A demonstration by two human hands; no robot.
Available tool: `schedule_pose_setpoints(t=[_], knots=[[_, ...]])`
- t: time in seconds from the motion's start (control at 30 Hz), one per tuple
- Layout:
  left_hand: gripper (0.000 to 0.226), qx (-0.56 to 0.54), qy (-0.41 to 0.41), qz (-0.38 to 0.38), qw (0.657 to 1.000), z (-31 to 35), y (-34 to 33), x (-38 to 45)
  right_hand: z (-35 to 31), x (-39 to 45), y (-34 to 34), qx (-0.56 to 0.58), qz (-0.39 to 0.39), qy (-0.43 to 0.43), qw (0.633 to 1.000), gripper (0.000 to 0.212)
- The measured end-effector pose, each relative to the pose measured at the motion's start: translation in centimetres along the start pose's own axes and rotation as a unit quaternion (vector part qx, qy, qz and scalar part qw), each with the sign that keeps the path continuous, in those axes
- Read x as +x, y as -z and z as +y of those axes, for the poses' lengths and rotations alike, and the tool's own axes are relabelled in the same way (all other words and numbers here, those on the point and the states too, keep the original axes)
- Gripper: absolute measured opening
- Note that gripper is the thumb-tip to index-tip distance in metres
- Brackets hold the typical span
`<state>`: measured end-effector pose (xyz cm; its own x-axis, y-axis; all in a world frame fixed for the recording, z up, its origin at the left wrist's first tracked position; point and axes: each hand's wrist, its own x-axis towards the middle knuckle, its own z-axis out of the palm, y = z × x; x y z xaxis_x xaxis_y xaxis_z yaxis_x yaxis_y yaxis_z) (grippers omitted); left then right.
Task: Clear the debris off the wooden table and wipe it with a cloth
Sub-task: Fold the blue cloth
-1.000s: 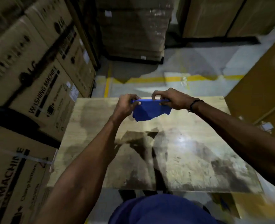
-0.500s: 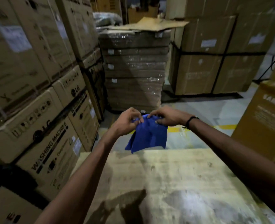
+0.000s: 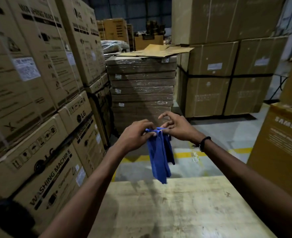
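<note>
Blue cloth [image 3: 159,158] is held up in the air past the far edge of the wooden desk [image 3: 184,208], hanging down. Top edge is pinched by left hand [image 3: 135,134] w/ curled fingers; right hand [image 3: 177,127] pinches it w/ thumb, other fingers spread loose.

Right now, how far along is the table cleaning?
No debris shows on the visible part of the wooden table, so clearing looks done there. Both the left hand and right hand hold the blue cloth above the far edge. Whether wiping is finished can't be told.
</note>
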<state>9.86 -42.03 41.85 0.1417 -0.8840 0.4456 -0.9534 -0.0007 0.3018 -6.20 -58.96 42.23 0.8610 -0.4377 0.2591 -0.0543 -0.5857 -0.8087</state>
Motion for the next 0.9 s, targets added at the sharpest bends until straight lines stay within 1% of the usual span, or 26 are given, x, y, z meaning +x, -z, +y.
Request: schedule_pose_setpoints(t=[0.1,0.17,0.27,0.37,0.4,0.47,0.53,0.6,0.67,0.7,0.77,0.83,0.9], knots=[[0.017,0.014,0.027,-0.002,1.0,0.7,0.1,0.3,-0.2,-0.3,-0.6,0.028,0.025,-0.006,0.999,0.044],[0.017,0.02,0.039,0.012,0.999,0.9,-0.1,0.3,-0.1,-0.4,-0.8,0.051,0.029,-0.012,0.998,0.044],[0.014,0.019,0.04,0.044,0.998,0.9,-0.3,0.2,0.1,-0.6,-0.8,0.105,0.018,-0.029,0.994,0.036],[0.012,0.035,0.05,0.054,0.997,1.1,-0.2,0.3,0.1,-0.6,-0.9,0.133,0.002,-0.021,0.991,0.03],[0.013,0.043,0.052,0.06,0.996,1.1,-0.1,0.4,0.1,-0.5,-0.8,0.142,-0.01,-0.019,0.99,0.032],[0.015,0.046,0.064,0.077,0.994,1.2,-0.1,0.4,0.2,-0.4,-0.8,0.153,-0.038,-0.018,0.987,0.046],[0.025,0.03,0.081,0.103,0.991,0.9,0.0,0.5,0.5,-0.2,-0.8,0.139,-0.042,-0.005,0.989,0.056],[0.039,0.008,0.094,0.115,0.989,0.4,0.0,0.7,0.8,-0.1,-0.9,0.133,-0.029,0.009,0.991,0.055],[0.05,-0.05,0.113,0.084,0.989,-0.1,0.1,0.7,1.0,0.2,-1.0,0.133,-0.019,0.01,0.991,0.051],[0.05,-0.087,0.122,0.059,0.987,-0.5,0.1,0.6,1.0,0.3,-1.0,0.129,-0.014,0.011,0.991,0.05],[0.039,-0.129,0.125,0.03,0.983,-1.2,0.0,0.2,1.1,0.5,-1.0,0.124,0.0,0.02,0.992,0.05],[0.024,-0.167,0.116,0.055,0.978,-1.7,-0.3,-0.1,1.2,0.6,-0.8,0.135,0.018,0.028,0.99,0.051],[0.016,-0.22,0.116,0.085,0.965,-1.7,-0.3,-0.4,1.3,0.5,-0.8,0.144,0.024,0.031,0.989,0.055]])
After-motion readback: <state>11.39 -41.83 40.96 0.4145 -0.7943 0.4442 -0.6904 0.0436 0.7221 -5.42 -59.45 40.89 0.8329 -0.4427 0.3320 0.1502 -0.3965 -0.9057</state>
